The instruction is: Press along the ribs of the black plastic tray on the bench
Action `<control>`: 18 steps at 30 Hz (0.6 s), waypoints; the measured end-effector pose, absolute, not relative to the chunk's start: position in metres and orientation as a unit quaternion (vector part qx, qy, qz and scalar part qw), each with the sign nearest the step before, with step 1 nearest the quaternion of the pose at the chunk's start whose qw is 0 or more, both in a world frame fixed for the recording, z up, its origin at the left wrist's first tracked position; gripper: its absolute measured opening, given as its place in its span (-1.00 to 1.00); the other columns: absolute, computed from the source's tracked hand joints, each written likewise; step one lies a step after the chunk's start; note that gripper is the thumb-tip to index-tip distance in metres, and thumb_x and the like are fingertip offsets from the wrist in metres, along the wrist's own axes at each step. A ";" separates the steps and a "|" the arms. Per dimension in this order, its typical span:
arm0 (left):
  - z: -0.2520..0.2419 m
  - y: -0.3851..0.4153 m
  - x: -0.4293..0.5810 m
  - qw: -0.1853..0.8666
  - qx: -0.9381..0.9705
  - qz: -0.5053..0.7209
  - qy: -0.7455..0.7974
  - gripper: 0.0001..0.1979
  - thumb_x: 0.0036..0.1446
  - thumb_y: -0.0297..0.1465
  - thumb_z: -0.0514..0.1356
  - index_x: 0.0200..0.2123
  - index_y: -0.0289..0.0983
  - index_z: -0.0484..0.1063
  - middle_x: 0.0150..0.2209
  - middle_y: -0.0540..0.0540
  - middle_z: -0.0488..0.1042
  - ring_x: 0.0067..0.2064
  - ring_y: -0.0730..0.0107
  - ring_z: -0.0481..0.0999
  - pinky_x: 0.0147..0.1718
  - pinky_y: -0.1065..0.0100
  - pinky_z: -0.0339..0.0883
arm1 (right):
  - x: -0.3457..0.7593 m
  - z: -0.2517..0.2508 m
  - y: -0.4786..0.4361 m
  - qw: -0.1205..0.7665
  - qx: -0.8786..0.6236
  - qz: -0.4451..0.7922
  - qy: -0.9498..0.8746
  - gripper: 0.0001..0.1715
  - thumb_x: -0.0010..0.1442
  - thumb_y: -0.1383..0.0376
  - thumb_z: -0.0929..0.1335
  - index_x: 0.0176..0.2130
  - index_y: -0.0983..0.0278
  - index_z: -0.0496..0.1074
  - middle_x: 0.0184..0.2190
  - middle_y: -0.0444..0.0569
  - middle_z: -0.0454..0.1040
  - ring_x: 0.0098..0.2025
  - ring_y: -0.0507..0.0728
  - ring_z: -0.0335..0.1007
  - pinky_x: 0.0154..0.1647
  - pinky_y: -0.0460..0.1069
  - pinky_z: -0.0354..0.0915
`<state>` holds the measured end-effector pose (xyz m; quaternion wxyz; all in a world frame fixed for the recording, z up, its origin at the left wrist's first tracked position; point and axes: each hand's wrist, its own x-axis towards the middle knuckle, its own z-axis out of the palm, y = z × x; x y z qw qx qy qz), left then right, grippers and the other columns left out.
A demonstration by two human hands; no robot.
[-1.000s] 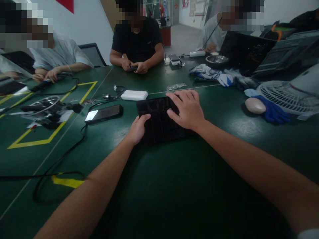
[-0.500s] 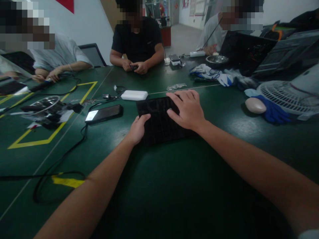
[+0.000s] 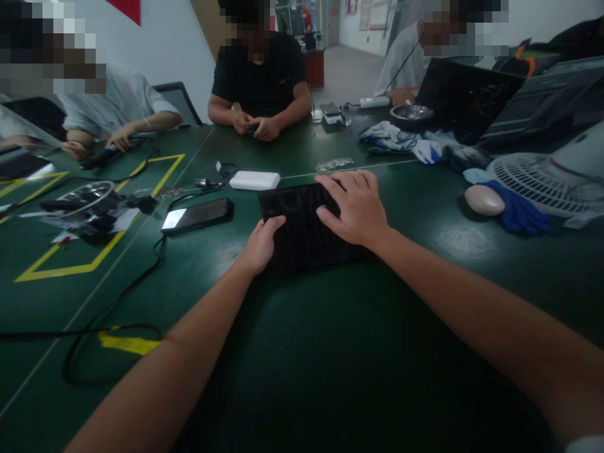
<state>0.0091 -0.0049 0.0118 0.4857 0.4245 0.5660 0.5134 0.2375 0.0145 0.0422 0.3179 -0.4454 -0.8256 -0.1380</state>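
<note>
Table (image 3: pixel 330 352), tray (image 3: pixel 298 242) — L hand (image 3: pixel 261 244), R hand (image 3: pixel 358 211) on

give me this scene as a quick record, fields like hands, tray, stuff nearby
left hand: grips left edge of black tray, thumb on top
right hand: lies flat on the tray's right part, fingers spread
tray: flat on green table, compartments too dark to read
left of tray: phone, white box beyond it
right of tray: blue glove, white fan

tray (image 3: pixel 302 242): 1 | phone (image 3: pixel 198 214): 1 | metal bowls (image 3: pixel 101 185) (image 3: pixel 411 112): 2 | fan (image 3: pixel 538 179): 1 | hands (image 3: pixel 261 244) (image 3: pixel 357 209): 2
</note>
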 end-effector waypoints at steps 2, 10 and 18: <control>0.013 -0.006 0.011 0.492 0.421 0.514 0.562 -0.55 -0.10 -0.10 0.31 -0.19 -0.27 0.48 -0.13 -0.20 0.60 0.07 -0.12 0.55 0.15 -0.09 0.37 | 0.237 0.042 0.014 0.316 -0.446 -0.142 -0.825 -0.35 0.33 0.02 0.21 0.29 0.24 0.30 0.11 0.10 0.42 0.15 0.30 0.24 0.27 0.24 -0.01; 0.013 -0.005 0.010 0.501 0.408 0.509 0.569 -0.58 -0.10 -0.12 0.30 -0.21 -0.25 0.47 -0.14 -0.17 0.60 0.08 -0.08 0.55 0.17 -0.03 0.36 | 0.237 0.042 0.014 0.318 -0.445 -0.141 -0.825 -0.36 0.33 0.03 0.22 0.28 0.24 0.30 0.11 0.09 0.42 0.16 0.30 0.24 0.26 0.23 0.00; 0.012 -0.005 0.010 0.487 0.420 0.512 0.570 -0.57 -0.09 -0.10 0.30 -0.22 -0.27 0.49 -0.11 -0.20 0.59 0.06 -0.08 0.55 0.14 -0.04 0.38 | 0.237 0.043 0.013 0.319 -0.444 -0.130 -0.827 -0.36 0.34 0.03 0.22 0.28 0.24 0.29 0.11 0.10 0.41 0.16 0.32 0.23 0.27 0.25 -0.02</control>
